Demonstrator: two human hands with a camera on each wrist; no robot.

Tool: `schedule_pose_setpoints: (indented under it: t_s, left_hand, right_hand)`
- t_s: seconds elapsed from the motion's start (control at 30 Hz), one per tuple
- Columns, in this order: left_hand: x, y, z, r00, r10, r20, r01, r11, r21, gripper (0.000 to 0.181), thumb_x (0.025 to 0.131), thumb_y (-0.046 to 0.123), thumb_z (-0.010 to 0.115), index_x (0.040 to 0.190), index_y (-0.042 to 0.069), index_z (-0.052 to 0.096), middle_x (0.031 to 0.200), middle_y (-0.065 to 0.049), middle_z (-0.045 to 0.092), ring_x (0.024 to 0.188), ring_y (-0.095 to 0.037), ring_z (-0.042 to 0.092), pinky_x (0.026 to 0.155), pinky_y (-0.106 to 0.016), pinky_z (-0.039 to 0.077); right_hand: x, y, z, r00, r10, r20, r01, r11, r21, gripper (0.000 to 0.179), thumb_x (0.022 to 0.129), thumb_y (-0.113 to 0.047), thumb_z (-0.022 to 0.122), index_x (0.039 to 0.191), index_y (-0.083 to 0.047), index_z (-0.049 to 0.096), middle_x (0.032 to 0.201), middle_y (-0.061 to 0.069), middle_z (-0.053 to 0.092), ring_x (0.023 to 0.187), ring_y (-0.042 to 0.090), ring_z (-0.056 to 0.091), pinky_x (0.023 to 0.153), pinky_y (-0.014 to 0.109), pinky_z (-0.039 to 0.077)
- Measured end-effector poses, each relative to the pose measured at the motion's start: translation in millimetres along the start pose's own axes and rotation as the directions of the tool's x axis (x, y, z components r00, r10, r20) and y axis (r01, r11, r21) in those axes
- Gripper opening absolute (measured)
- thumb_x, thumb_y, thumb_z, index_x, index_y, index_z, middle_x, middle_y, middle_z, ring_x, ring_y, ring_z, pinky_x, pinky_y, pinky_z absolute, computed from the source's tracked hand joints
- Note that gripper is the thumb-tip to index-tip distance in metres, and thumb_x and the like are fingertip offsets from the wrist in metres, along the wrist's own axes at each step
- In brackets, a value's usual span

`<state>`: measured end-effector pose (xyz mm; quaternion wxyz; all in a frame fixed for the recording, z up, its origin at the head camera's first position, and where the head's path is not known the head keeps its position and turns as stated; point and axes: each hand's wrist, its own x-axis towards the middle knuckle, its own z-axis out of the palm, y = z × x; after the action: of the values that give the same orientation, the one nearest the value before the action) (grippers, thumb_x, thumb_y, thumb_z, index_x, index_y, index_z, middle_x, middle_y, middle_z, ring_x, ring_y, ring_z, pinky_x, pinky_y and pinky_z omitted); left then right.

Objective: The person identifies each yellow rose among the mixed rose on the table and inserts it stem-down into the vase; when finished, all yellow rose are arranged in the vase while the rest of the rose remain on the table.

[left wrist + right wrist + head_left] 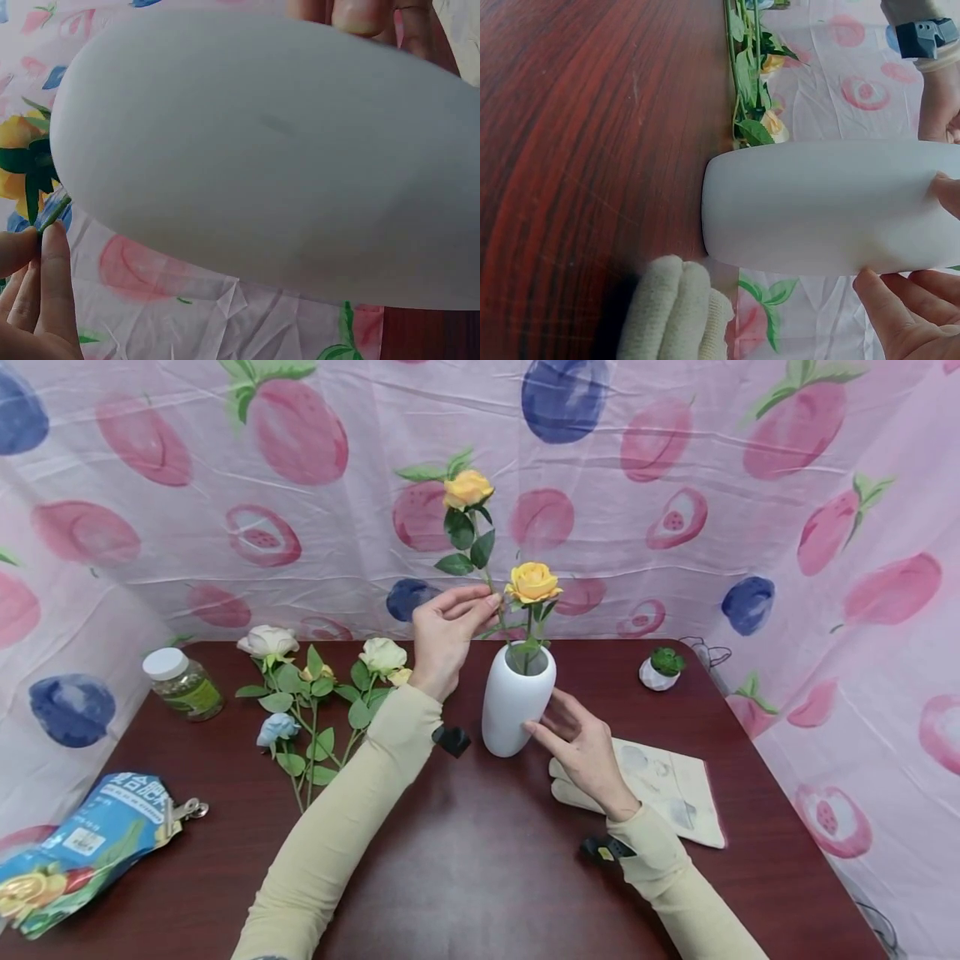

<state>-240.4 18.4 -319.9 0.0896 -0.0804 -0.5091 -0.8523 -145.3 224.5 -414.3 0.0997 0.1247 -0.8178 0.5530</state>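
A white vase (pixel 510 714) stands upright on the dark wooden table, with one yellow rose (pixel 533 583) in its mouth. My left hand (pixel 441 643) pinches the stem of a second yellow rose (pixel 468 489) between thumb and fingers. That rose rises just left of the vase; its lower stem passes behind the rim, so I cannot tell whether its end is inside. My right hand (pixel 585 752) holds the vase low on its right side, thumb at the front and fingers partly hidden behind. In the right wrist view, the fingertips touch the vase wall (pixel 817 206).
White, yellow and blue artificial flowers (pixel 311 693) lie to the left. Beyond them stand a white-capped jar (pixel 183 685) and a clipped blue pouch (pixel 90 843). Pale cloth gloves (pixel 663 785) lie by my right forearm; a small potted succulent (pixel 662 668) stands at the back right.
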Motion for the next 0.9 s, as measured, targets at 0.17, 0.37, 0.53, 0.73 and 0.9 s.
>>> schedule_pose_setpoints:
  t_s: [0.17,0.37,0.53,0.73,0.9]
  left_hand:
    - [-7.6,-2.5,0.0,0.998,-0.001,0.070,-0.004,0.997,0.082,0.021,0.088,-0.001,0.079,0.108,-0.007,0.075,0.098,-0.017,0.078,0.081,-0.013,0.077,0.081,-0.038,0.064]
    - [-16.1,-9.6,-3.7,0.989,-0.034,0.144,0.006,0.981,0.192,0.024,0.089,0.006,0.081,0.111,-0.004,0.076,0.103,-0.016,0.079,0.087,-0.013,0.077,0.088,-0.035,0.062]
    - [-21.4,-15.3,-8.3,0.983,-0.049,0.176,0.004,0.969,0.248,0.024,0.088,0.012,0.083,0.110,0.002,0.078,0.100,-0.007,0.080,0.093,-0.013,0.076,0.085,-0.026,0.059]
    - [-24.9,-17.1,-7.0,0.988,0.002,0.153,-0.045,0.959,0.278,0.023,0.086,0.017,0.085,0.106,0.007,0.080,0.100,-0.004,0.079,0.093,-0.013,0.073,0.079,-0.024,0.057]
    - [-23.5,-17.1,-3.2,0.990,0.010,0.141,-0.053,0.951,0.304,0.020,0.088,0.018,0.084,0.103,0.007,0.081,0.097,-0.005,0.078,0.088,-0.013,0.072,0.075,-0.025,0.057]
  right_hand:
    - [0.6,0,0,1.000,-0.012,-0.003,0.012,1.000,-0.005,0.056,0.091,-0.025,0.081,0.142,-0.018,0.059,0.141,0.009,0.063,0.121,0.025,0.068,0.093,0.027,0.058]
    - [1.2,0,0,1.000,-0.012,0.001,0.012,1.000,-0.012,0.056,0.091,-0.026,0.081,0.143,-0.020,0.059,0.141,0.009,0.064,0.121,0.024,0.068,0.094,0.027,0.058]
    - [1.2,0,1,1.000,-0.009,0.001,0.009,1.000,-0.005,0.056,0.091,-0.025,0.081,0.142,-0.019,0.059,0.140,0.009,0.064,0.121,0.024,0.068,0.094,0.028,0.058]
    - [1.9,0,1,1.000,-0.009,0.000,0.009,1.000,-0.013,0.056,0.091,-0.026,0.081,0.142,-0.020,0.059,0.140,0.008,0.065,0.121,0.024,0.069,0.094,0.029,0.058]
    - [2.4,2,1,1.000,-0.013,-0.001,0.013,0.999,-0.032,0.056,0.091,-0.024,0.081,0.143,-0.019,0.059,0.140,0.008,0.064,0.119,0.025,0.069,0.093,0.030,0.058]
